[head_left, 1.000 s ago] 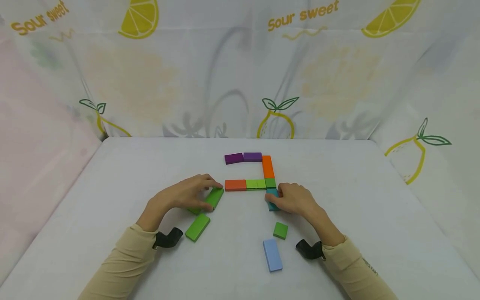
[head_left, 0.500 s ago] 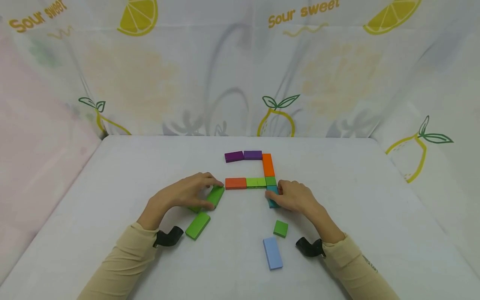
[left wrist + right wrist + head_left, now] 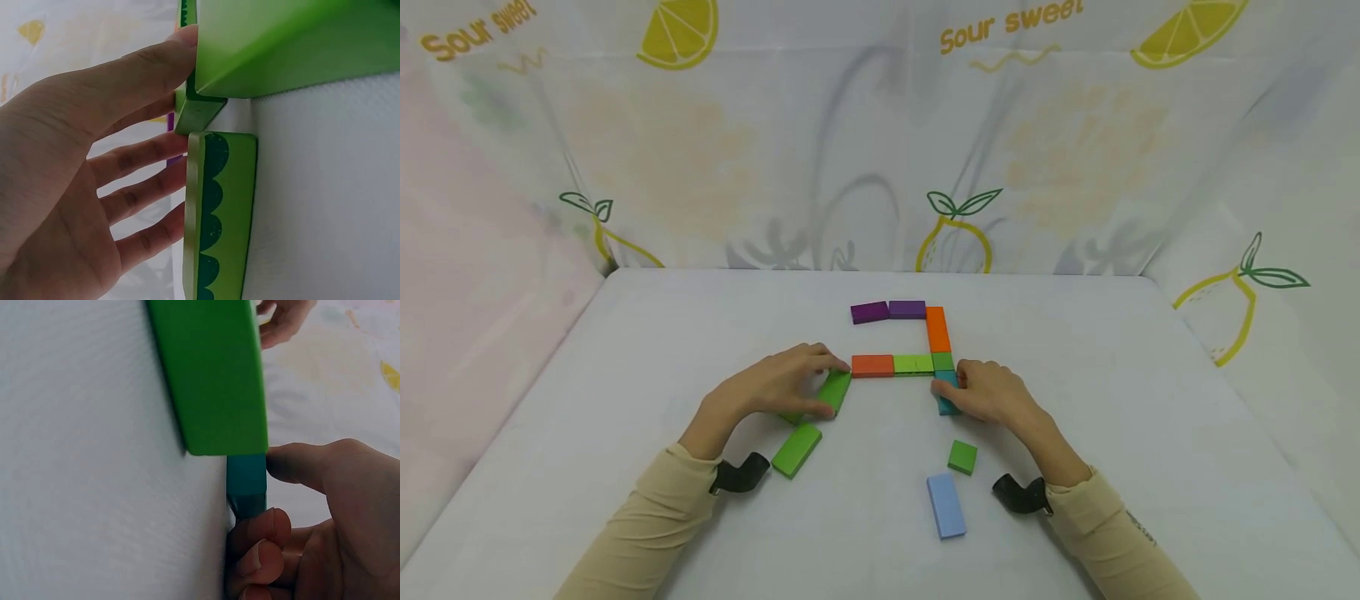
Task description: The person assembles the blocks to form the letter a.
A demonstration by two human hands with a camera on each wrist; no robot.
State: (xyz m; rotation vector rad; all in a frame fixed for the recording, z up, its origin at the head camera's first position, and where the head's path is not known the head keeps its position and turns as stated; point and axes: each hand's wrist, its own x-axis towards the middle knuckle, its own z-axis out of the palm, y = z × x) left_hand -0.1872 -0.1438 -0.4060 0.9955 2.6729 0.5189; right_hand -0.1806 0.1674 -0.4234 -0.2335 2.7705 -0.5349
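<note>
Two hands are pinching: left hand [image 3: 778,383], green block [image 3: 834,391]; right hand [image 3: 994,395], teal block [image 3: 947,407]. Both are looking light, hard, best held by edges.

Table [image 3: 1075,333]: white-covered, far corners rounded. Behind it I find a pale, creased backdrop [image 3: 760,150] printed with lemons [image 3: 955,242], yellow slices [image 3: 679,35] and orange "Sour sweet" lettering [image 3: 1011,27]. Left panel [image 3: 460,233]: pinkish. Right panel [image 3: 1300,375]: whitish, one lemon visible. Light: soft.
</note>
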